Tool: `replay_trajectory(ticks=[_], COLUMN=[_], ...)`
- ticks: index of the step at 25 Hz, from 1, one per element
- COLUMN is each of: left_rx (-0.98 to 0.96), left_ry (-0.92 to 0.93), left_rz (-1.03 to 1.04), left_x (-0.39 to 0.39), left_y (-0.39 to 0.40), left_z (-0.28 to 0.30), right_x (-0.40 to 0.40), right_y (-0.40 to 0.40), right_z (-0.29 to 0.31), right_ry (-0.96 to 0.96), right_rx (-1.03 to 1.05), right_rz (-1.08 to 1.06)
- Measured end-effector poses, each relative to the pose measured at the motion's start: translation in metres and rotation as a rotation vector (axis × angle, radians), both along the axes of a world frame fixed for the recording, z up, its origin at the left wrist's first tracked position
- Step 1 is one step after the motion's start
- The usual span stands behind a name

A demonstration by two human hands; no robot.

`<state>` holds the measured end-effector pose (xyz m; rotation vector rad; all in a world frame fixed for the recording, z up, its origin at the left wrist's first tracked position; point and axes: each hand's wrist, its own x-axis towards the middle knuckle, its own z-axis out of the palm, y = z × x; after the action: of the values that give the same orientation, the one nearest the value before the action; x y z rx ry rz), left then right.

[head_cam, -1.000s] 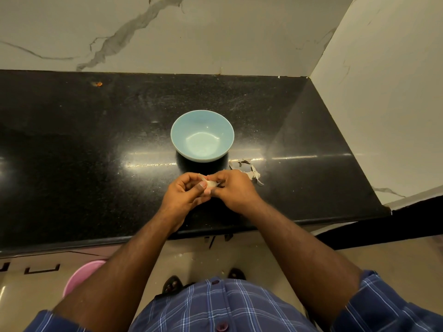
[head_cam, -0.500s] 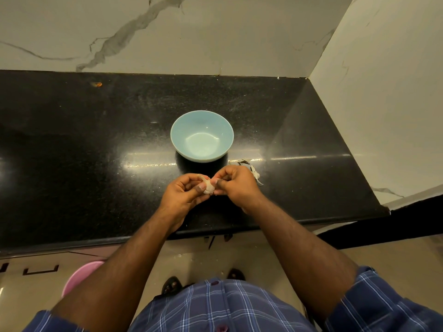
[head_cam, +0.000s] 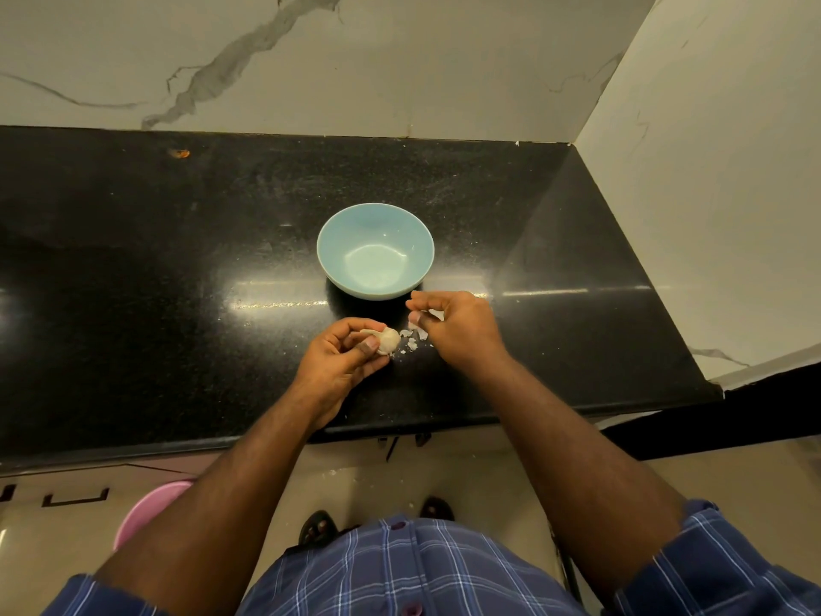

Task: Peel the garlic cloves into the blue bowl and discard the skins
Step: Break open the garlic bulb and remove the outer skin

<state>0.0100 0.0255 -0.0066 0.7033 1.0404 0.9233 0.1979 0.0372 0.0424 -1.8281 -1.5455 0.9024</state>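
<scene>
Head view looks down on a black polished stone table (head_cam: 177, 282) set against pale marble-veined walls (head_cam: 400, 60), with a person in a blue checked shirt (head_cam: 400, 571) standing at its near edge. A round pale-blue ceramic bowl (head_cam: 337, 269) sits upright near the middle of the table, nothing showing inside it. A pink plastic tub (head_cam: 146, 509) peeks out on the floor below, at the left.

Half a second ago both hands met over one clove; now they have drawn apart. The left hand (head_cam: 342, 362) stays just short of the bowl, its fingers (head_cam: 366, 349) curled with the thumb pressing a rounded, off-white garlic clove (head_cam: 387, 341) that looks mostly bare, a pale flap of skin curling behind it. The right hand (head_cam: 457, 326) has swung out to the right, beside the bowl's near rim, its fingers (head_cam: 417, 320) pinching a small white shred of garlic skin (head_cam: 436, 314). Between the hands, loose white flakes of peel (head_cam: 413, 337) lie scattered on the table, more exposed than before.
</scene>
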Motion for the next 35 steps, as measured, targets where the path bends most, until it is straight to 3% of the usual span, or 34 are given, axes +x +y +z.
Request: replay_trajectory(ticks=[2,7,22,28,35], left_rx=[0.0,0.009,0.077,0.116,0.225], left_ry=[-0.004,-0.045,-0.01,0.095,0.306], left_rz=[0.002,0.008,-0.082,-0.082,-0.047], left_x=[0.0,-0.001,-0.001,0.004,0.012], left_y=[0.0,0.0,-0.002,-0.004,-0.01], left_z=[-0.001,0.0,0.0,0.001,-0.003], right_x=[-0.004,-0.023,-0.026,-0.026,-0.037], right_y=[-0.004,-0.015,-0.009,-0.009,-0.01], right_z=[0.006,-0.006,-0.014,-0.009,-0.021], right_ry=[-0.053,-0.073,0.144,0.098,0.095], right_rx=[0.089,-0.094,-0.074,-0.054,-0.062], right_rz=[0.03,0.251,0.042,0.08,-0.149])
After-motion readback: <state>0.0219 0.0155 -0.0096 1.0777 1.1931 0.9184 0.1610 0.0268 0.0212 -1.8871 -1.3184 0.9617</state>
